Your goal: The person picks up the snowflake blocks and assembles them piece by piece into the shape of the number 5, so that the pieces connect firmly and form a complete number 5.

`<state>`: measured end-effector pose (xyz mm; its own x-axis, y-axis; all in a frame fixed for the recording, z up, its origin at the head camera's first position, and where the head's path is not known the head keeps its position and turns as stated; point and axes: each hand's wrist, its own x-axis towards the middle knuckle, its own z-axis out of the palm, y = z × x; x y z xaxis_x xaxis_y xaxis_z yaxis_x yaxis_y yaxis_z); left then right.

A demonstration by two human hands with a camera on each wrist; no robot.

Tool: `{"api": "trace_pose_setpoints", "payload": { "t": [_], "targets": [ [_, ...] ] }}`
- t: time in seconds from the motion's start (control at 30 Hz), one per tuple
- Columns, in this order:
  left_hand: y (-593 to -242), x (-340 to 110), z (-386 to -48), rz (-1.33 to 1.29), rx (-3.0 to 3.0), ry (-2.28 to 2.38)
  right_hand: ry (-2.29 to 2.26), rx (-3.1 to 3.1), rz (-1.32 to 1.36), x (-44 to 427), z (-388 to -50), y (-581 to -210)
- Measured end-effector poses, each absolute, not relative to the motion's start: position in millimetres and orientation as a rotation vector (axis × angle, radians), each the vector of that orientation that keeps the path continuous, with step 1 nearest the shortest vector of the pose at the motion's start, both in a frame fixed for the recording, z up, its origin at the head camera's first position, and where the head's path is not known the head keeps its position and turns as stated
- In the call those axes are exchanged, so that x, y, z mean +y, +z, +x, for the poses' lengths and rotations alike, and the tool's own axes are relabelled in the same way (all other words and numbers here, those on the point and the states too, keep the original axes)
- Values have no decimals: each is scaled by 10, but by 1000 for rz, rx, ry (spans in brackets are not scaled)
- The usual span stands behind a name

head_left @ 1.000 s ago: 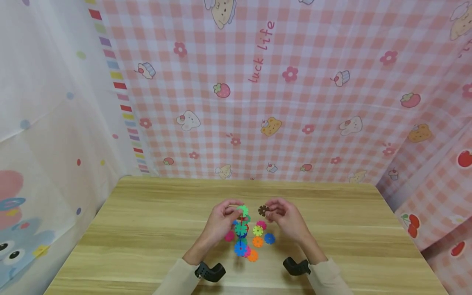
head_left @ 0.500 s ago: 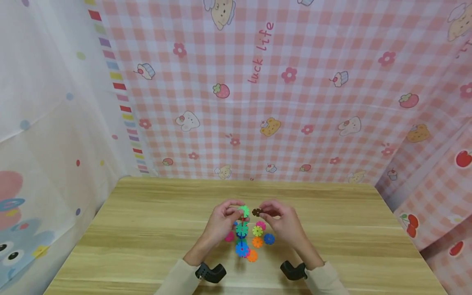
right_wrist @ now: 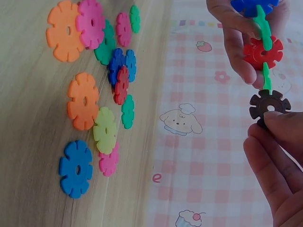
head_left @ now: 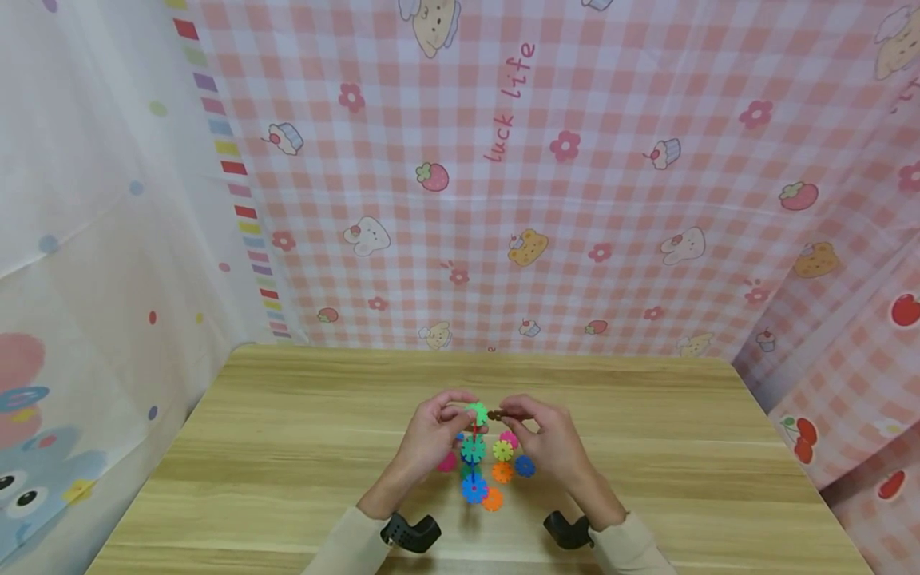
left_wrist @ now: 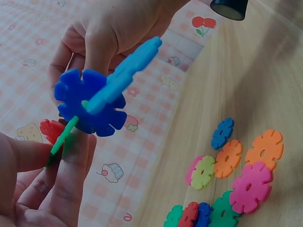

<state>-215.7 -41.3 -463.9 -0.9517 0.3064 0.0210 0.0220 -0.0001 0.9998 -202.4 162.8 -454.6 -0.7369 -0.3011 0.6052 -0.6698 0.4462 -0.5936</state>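
Note:
My left hand (head_left: 430,431) pinches a chain of interlocked plastic snowflake discs between thumb and fingers. In the head view the chain runs from a bright green disc (head_left: 479,413) down to a blue disc (head_left: 474,488). A dark blue disc (left_wrist: 71,97) and a light blue disc (left_wrist: 125,75) show in the left wrist view. My right hand (head_left: 552,431) pinches a dark brown disc (right_wrist: 258,105) edge-on to the head camera. In the right wrist view this disc meets the chain's end green disc (right_wrist: 266,78), beyond a red disc (right_wrist: 255,53). Whether their slots are locked cannot be told.
Loose discs lie on the wooden table (head_left: 287,447) below the hands, among them an orange disc (right_wrist: 75,101), a yellow disc (right_wrist: 100,132), a blue disc (right_wrist: 68,168) and a pink disc (right_wrist: 85,23). A checked cloth (head_left: 611,200) hangs behind the table.
My right hand has moved left with the brown disc, bringing it to the green disc. The brown disc has turned from face-on to edge-on. The left hand has barely moved.

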Motion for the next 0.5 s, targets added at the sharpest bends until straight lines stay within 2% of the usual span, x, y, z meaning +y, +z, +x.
{"api": "trace_pose_setpoints", "payload": {
  "t": [0.5],
  "targets": [
    [-4626,-393,-2138,414,2095,2025,941,-2186,910,1626,-2034,-4593]
  ]
}}
